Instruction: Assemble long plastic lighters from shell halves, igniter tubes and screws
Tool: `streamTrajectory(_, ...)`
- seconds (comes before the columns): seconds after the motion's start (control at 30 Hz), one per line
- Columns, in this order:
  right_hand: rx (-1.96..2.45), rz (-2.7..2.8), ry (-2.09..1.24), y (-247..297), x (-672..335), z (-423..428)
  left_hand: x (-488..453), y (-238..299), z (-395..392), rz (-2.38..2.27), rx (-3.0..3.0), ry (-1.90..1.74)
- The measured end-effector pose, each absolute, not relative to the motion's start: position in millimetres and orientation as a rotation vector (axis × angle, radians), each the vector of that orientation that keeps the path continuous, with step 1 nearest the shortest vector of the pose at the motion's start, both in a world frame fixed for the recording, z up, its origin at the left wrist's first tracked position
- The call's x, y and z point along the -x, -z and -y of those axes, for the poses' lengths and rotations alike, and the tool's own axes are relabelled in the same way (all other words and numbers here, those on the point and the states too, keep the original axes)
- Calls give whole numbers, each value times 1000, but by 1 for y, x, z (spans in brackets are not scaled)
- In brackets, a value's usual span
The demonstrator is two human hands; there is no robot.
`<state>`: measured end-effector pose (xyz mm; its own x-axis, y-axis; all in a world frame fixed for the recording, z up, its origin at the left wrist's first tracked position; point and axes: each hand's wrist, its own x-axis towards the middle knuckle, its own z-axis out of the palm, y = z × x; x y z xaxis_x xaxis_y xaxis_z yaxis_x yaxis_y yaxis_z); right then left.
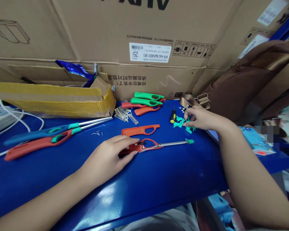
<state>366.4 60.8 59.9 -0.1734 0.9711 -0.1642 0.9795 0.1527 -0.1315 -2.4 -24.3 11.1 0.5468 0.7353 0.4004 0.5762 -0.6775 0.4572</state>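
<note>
My left hand rests on the blue table, fingers flat, pressing down the handle end of an opened red lighter body with a metal tube and a teal tip. My right hand reaches to the back right, its fingertips pinched in a small pile of teal plastic parts. A loose red handle shell lies just behind the left hand. A small black and yellow screwdriver stands beside the teal pile.
Two finished long lighters, blue and red, lie at left. Green and red shells are stacked at the back, by clear small parts. A taped cardboard box, large cartons and a brown bag ring the table.
</note>
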Motion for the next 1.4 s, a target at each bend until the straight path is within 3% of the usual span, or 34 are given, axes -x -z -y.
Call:
streamTrajectory(0.53, -1986, -2612, 78, -59, -363, -60, 2, -11, 24, -1112, -2514, -820)
streamTrajectory(0.7, -1709, -2698, 221, -58, -362, -59, 2, -11, 24, -1111, -2512, -819)
streamTrajectory(0.87, -1779, -2758, 249, -62, -360, -59, 3, -11, 24, -1105, -2512, -822)
streamTrajectory(0.97, -1759, -2905, 480, -66, -345, -50, 3, -11, 25, -1111, -2511, -812)
streamTrajectory(1.1, -1376, -2846, 853, -67, -321, -39, 3, -12, 25, -1119, -2511, -799)
streamTrajectory(1.4, -1627, -2629, 500, -62, -351, -50, 2, -13, 24, -1099, -2494, -807)
